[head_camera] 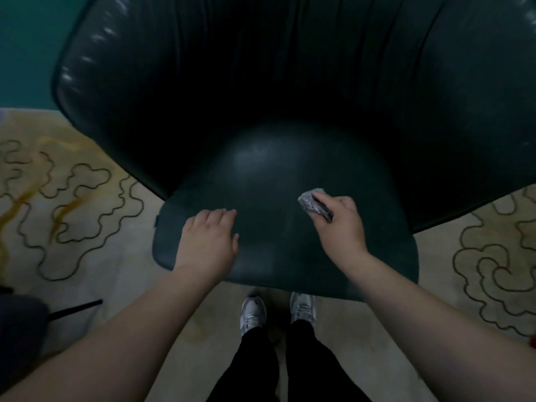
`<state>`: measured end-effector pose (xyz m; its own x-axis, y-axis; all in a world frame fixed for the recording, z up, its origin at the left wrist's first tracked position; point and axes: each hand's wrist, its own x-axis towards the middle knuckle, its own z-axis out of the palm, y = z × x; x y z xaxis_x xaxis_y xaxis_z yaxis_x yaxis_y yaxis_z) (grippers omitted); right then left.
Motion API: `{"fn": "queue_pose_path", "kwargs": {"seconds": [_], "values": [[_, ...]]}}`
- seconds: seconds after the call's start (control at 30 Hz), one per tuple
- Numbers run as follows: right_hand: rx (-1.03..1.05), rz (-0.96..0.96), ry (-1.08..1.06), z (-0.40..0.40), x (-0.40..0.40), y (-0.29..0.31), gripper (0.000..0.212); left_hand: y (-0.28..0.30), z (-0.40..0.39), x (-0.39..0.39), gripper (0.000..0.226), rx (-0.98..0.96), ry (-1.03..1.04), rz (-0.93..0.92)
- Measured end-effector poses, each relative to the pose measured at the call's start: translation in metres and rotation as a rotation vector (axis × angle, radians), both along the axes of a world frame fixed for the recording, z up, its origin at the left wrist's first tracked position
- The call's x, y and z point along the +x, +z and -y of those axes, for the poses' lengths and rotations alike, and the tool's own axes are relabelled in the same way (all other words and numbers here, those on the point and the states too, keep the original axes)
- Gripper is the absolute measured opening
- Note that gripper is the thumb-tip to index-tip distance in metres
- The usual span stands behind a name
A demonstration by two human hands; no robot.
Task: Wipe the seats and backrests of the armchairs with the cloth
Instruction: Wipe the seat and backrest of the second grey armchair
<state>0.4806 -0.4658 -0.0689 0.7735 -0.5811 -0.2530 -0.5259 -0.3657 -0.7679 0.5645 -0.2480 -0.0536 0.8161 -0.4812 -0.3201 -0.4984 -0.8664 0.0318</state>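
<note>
Wiping the armchair seat point(278, 181)
My right hand point(339, 221) fingers grip the crumpled cloth point(311, 205) against the seat; my left hand point(210, 242) rests flat, fingers open

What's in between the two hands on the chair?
Just bare dark seat. The head view shows nothing lying between the left hand and the right hand, which holds the cloth.

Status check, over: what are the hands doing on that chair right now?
Left hand flat on the seat, empty. Right hand clutching crumpled cloth against the seat. Backrest beyond. Nothing in the way.
</note>
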Motion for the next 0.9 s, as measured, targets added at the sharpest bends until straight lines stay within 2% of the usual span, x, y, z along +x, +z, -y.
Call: {"fn": "queue_pose_path", "kwargs": {"seconds": [0.17, 0.4, 0.63, 0.9], "values": [[0.011, 0.0, 0.026, -0.015, -0.001, 0.062, 0.037, 0.052, -0.024, -0.009, 0.056, 0.045, -0.018, 0.017], [0.014, -0.029, 0.033, -0.058, 0.012, 0.111, 0.036, 0.101, -0.066, 0.01, 0.058, -0.003, -0.029, 0.016], [-0.012, -0.043, -0.067, -0.131, 0.06, 0.136, 0.036, 0.13, -0.137, 0.084, 0.057, -0.051, -0.157, 0.041], [-0.027, 0.024, -0.304, -0.207, 0.105, 0.156, 0.035, 0.158, -0.202, 0.173, 0.056, -0.055, -0.371, 0.08]]}}
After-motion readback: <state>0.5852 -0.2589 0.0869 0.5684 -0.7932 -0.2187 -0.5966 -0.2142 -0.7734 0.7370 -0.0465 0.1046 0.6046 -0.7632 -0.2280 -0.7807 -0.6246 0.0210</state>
